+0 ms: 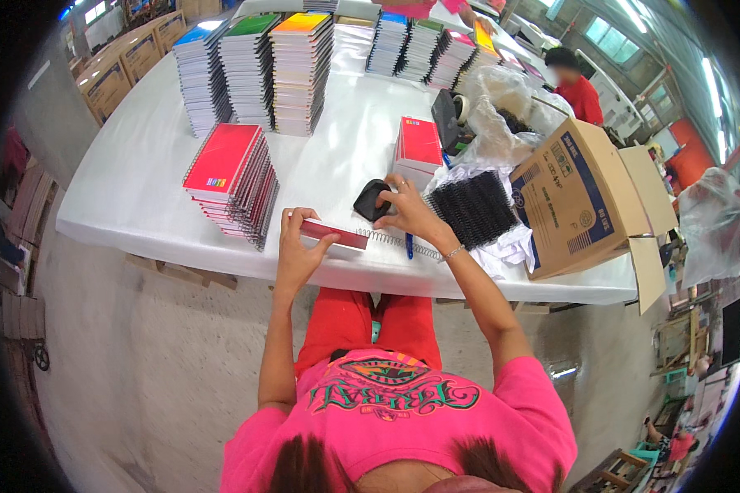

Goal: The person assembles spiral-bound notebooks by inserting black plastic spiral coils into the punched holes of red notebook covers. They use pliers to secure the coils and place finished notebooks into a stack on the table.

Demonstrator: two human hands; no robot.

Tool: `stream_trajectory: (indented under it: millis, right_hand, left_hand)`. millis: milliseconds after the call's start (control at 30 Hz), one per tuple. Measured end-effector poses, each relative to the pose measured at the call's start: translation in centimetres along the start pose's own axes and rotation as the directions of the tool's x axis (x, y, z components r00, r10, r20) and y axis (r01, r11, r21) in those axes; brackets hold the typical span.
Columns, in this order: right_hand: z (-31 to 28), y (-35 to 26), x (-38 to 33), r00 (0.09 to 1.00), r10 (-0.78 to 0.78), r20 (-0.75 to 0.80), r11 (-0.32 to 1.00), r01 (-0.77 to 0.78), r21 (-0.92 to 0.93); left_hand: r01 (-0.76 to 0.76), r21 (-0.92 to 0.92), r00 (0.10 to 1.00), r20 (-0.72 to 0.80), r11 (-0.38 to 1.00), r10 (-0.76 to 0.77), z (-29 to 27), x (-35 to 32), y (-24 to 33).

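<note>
My left hand (298, 255) grips a small red-covered notebook (334, 235) on its edge, thumb on the near side and fingers behind. A thin spiral wire coil (386, 239) stretches rightward from the notebook's right end, passing below my right hand (409, 211). Thumb and forefinger of that hand are apart and curved at the right side of a small rounded black object (370, 200); its kind is not clear. Beneath my right hand a blue pen (409, 246) lies on the white tabletop (140, 185).
Red spiral notebooks (226, 160) stand stacked at left, with taller notebook stacks (302, 70) behind. To the right are a red-topped pile (420, 141), black coils (473, 207), plastic wrapping (501, 103) and an open cardboard box (584, 197). A person in red (582, 99) is at the far right.
</note>
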State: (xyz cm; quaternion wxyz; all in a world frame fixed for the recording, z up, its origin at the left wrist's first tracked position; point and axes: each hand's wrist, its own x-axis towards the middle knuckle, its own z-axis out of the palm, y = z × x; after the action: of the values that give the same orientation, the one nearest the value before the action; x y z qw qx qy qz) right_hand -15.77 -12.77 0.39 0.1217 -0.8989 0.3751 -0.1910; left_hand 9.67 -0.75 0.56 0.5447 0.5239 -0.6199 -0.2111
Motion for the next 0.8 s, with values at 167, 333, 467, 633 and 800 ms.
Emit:
stream_trajectory:
  millis: [167,333,467,633,800]
  right_hand:
    - [2.0,2.1,-0.6,0.993,-0.012,-0.115,0.983,0.032,0.179]
    - [1.4,-0.5,-1.4,0.978,0.201,0.052,0.799,-0.194,0.569]
    - [-0.7,-3.7,-4.0,0.956,0.240,0.168,0.183,-0.215,0.959]
    - [-2.6,-5.3,-7.2,0.978,0.013,0.207,-0.071,-0.206,0.976]
    - [-1.7,-4.3,-8.0,0.974,-0.039,0.225,0.063,-0.222,0.973]
  left_hand:
    - [-0.042,0.009,0.997,0.072,0.999,0.041,1.2,0.7,0.6]
    - [-0.067,-0.002,0.989,0.133,0.998,0.067,1.1,1.1,-0.3]
    - [-0.026,-0.044,0.987,0.160,0.999,0.033,1.5,1.3,-1.8]
    - [-0.056,-0.065,0.972,0.225,0.996,0.069,2.5,1.1,-2.0]
    - [-0.056,-0.119,0.962,0.260,0.991,0.086,2.7,0.9,-2.8]
